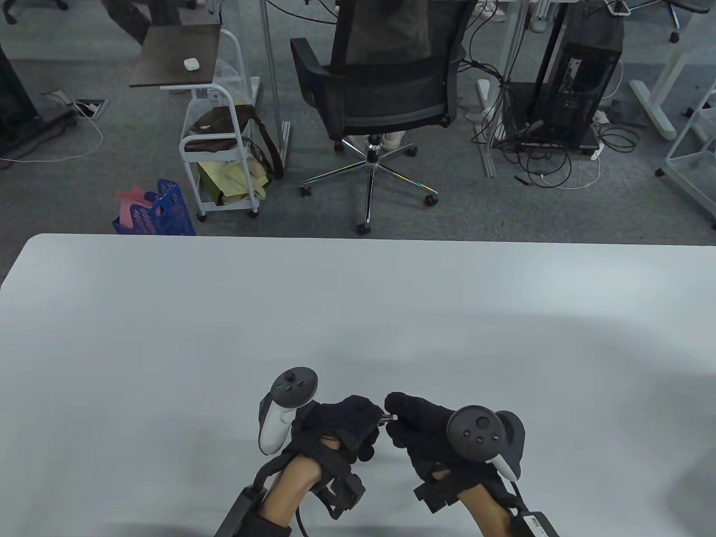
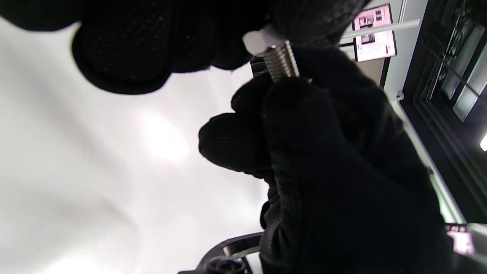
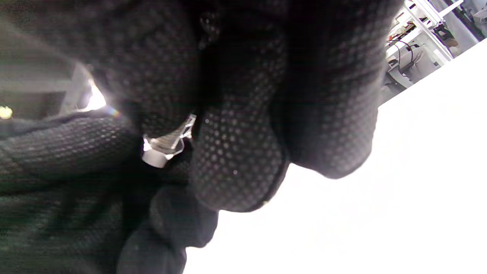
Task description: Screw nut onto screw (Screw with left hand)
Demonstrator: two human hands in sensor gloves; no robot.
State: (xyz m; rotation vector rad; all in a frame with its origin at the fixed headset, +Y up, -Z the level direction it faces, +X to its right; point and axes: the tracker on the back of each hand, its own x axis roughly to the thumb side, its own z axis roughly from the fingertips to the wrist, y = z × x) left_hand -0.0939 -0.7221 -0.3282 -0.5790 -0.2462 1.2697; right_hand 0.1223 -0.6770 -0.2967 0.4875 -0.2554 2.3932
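- Meeting fingertip to fingertip above the near edge of the white surface (image 1: 168, 335), the two gloved hands came together with a small metal assembly between them.
- The left hand (image 1: 335, 428) had its fingers curled closed, pinching the nut (image 2: 258, 41) at the fingertips; the pale hexagonal piece showed only partly past the glove in the left wrist view.
- The right hand (image 1: 422, 433) was likewise closed, its fingers (image 3: 236, 152) wrapped around the screw (image 2: 280, 62), whose threaded shaft stuck out of the grip toward the left hand.
- The nut sat on the end of the screw's thread, touching it; how far along it was threaded could not be told.
- In the right wrist view the metal parts (image 3: 163, 146) glinted in the narrow gap between the two gloves.
- Both hands were held clear of the surface, the screw lying roughly level between them.
- An office chair (image 1: 386, 95) stood on the floor beyond the far edge.
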